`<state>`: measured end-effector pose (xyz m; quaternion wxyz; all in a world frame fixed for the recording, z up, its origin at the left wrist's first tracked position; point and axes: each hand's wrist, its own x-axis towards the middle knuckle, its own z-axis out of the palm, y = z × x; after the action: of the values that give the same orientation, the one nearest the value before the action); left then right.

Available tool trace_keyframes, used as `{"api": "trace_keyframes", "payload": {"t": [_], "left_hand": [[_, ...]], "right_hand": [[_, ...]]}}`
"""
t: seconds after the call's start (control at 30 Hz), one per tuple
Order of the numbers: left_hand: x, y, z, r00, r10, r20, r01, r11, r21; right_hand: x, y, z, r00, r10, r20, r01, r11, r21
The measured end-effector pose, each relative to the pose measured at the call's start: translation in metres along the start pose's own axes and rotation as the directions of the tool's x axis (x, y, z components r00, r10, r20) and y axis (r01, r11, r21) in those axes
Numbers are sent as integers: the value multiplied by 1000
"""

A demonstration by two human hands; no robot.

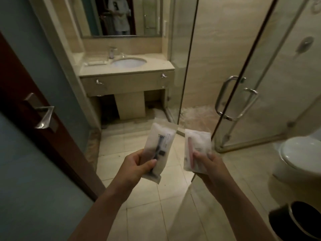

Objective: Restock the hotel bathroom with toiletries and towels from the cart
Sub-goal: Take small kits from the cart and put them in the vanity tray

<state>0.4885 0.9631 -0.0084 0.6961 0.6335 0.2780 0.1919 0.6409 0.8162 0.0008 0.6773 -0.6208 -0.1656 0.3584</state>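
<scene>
Two frosted plastic toiletry packets are held out over the beige tiled floor (147, 197). The left hand (137, 165) is closed on the lower end of the translucent packet with a dark razor-like item (159, 146), thumb across its front; its long axis runs near-upright, top tilted slightly right, away from the person. The right hand (208, 164) fingers (198, 154) are pinched on the translucent packet with a pink stick (197, 148), also upright. The beige stone vanity surface (156, 66) is seen well ahead.
</scene>
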Motion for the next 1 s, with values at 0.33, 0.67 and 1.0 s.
{"api": "trace_keyframes", "payload": {"t": [0.33,0.67,1.0], "left_hand": [[84,5,-50,954,-170,-245,84,941,-328],[239,38,-158,923,-89,-374,-14,965,-263],[389,77,-226,966,65,-252,-66,998,3]], "right_hand": [[127,-21,10,982,72,176,-85,994,64],[315,-32,93,985,96,144,-108,991,76],[474,-57,172,981,114,159,-124,991,54]]}}
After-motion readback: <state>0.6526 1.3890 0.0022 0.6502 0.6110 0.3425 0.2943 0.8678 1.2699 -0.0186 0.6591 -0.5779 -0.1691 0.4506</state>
